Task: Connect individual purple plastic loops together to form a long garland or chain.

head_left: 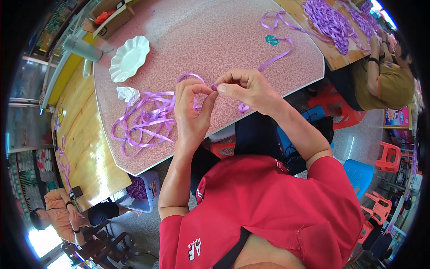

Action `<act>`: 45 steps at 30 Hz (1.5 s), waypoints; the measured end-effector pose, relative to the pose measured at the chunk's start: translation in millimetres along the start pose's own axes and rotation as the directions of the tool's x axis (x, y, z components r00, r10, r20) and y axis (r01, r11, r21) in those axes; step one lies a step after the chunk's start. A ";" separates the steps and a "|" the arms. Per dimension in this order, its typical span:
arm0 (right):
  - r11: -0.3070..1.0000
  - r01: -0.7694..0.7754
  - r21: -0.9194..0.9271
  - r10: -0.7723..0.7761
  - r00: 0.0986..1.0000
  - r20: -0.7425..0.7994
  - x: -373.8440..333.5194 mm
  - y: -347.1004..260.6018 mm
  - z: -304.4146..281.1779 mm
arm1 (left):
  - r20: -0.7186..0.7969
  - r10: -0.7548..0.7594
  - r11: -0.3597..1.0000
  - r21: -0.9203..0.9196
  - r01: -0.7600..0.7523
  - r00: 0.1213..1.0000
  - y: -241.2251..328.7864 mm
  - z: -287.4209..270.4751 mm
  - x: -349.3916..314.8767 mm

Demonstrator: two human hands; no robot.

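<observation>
- Left hand point(191, 106): thumb and finger pinch purple ribbon point(214, 87).
- Right hand point(249, 90): fingertips pinch it too.
- Ribbon heap point(154, 115): on the table point(188, 40), at 8 o'clock from both hands' fingertips.

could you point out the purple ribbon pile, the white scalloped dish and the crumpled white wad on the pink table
Purple ribbon pile point(156, 114): head view, middle of the tangled loops.
White scalloped dish point(129, 58): head view, bare centre.
Crumpled white wad point(128, 94): head view, middle of its top.

On my feed, the plate point(130, 58) looks smooth, glossy; near it lie crumpled matt paper point(127, 94) and satiny cloth ribbon point(156, 115).
</observation>
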State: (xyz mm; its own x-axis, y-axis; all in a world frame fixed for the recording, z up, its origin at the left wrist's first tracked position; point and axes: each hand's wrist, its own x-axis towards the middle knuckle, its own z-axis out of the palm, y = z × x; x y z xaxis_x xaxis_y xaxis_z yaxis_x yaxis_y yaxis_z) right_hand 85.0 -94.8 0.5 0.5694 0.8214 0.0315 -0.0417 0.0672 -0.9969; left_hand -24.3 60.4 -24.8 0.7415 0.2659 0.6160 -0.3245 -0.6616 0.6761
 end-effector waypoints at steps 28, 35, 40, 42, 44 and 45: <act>0.990 0.103 -0.095 -0.101 0.995 0.023 -9.2 -1.1 -9.6 | 0.311 -0.301 0.671 -0.603 0.432 0.902 0.9 -4.1 -6.4; 0.991 -0.069 -0.119 0.075 0.996 0.046 -12.5 -7.4 -14.1 | 0.263 -0.306 0.780 -0.482 0.399 0.915 3.1 -11.5 -6.0; 0.967 0.035 -0.251 -0.033 0.999 0.014 -12.7 -6.5 -10.1 | 0.230 0.117 0.957 0.234 -0.171 0.966 17.7 -16.1 10.7; 0.935 0.068 -0.347 -0.057 0.998 0.042 -13.9 -10.6 -9.5 | 0.298 0.185 0.923 0.273 -0.270 0.936 18.2 -18.6 14.3; 0.942 0.116 -0.316 -0.099 0.993 0.069 -12.1 -7.5 -7.8 | 0.366 0.255 0.879 0.298 -0.372 0.895 19.2 -23.5 15.8; 0.946 0.163 -0.279 -0.138 0.985 0.106 -11.9 -5.4 -8.4 | 0.399 0.249 0.886 0.274 -0.374 0.882 20.0 -26.3 15.8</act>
State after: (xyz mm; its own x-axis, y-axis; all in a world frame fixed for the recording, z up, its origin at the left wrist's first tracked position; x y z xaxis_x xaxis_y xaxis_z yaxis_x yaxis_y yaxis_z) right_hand 85.3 -109.7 4.8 0.4790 0.8599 0.1764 0.2823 0.0393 -0.9585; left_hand -34.5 69.8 9.0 0.8079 -0.2101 0.5506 -0.4038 -0.8778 0.2576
